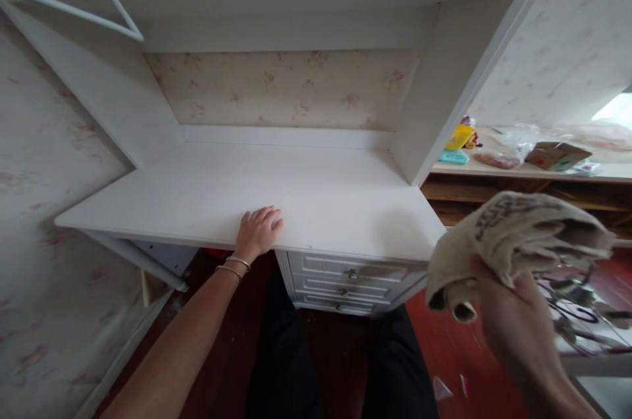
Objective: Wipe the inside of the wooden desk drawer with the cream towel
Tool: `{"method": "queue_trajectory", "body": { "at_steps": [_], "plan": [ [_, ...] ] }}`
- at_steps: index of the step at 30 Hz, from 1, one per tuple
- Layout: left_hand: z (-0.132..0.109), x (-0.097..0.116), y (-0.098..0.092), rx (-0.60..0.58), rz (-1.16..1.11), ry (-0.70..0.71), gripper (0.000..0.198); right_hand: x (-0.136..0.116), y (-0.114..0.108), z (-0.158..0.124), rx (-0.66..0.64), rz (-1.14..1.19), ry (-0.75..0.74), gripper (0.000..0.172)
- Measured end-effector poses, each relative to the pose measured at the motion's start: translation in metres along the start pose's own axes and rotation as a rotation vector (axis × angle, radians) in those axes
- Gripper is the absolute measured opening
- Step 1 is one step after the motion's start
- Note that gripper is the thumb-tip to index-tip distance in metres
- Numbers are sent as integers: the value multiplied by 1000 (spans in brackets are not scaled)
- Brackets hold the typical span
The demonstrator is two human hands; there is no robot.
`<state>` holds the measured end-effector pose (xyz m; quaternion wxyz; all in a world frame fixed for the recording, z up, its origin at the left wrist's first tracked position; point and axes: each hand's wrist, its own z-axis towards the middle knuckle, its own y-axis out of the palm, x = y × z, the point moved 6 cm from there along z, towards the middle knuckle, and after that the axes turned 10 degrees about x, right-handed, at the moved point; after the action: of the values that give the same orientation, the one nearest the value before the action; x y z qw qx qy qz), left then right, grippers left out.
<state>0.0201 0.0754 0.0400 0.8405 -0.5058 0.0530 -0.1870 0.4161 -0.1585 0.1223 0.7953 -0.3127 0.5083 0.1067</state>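
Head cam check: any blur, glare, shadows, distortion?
Head view: right hand and folded beige cloth look soft, probably motion blur; left hand reads crisper. Head view: blown-out patch at the right edge, soft shadow on the white desk, right end. Head view: wide-angle look, hutch sides splaying outward toward the top.

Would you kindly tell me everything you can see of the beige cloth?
The beige cloth looks like coarse woven fabric, folded into a thick, creased bundle. Dark marks run across its upper side, too blurred to read. Layered folds show toward the right, and a rolled end forms a small tube at the lower left. The right hand grips it from below, holding it up by the right end of the white desk.
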Motion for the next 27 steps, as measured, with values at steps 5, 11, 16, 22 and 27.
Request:
{"method": "queue_trajectory", "body": {
  "at_steps": [5, 11, 16, 22, 27],
  "plan": [
    [-3, 1, -3, 21, 3, -2, 37, -81, 108, 11, -210, -445, -623, 49],
    [-1, 0, -6, 1, 0, -11, 36, -75, 264, -52, -780, -697, -733, 72],
    [0, 1, -12, 51, -13, -71, 30, -73, 301, -55, -787, -642, -732, 69],
    [-2, -4, -13, 65, -11, -115, 32, -73, 284, -35, -969, -533, -828, 68],
    [-10, 3, -22, 186, -337, -227, 27, -57, 210, 18, -652, -401, -886, 56]
  ]
}}
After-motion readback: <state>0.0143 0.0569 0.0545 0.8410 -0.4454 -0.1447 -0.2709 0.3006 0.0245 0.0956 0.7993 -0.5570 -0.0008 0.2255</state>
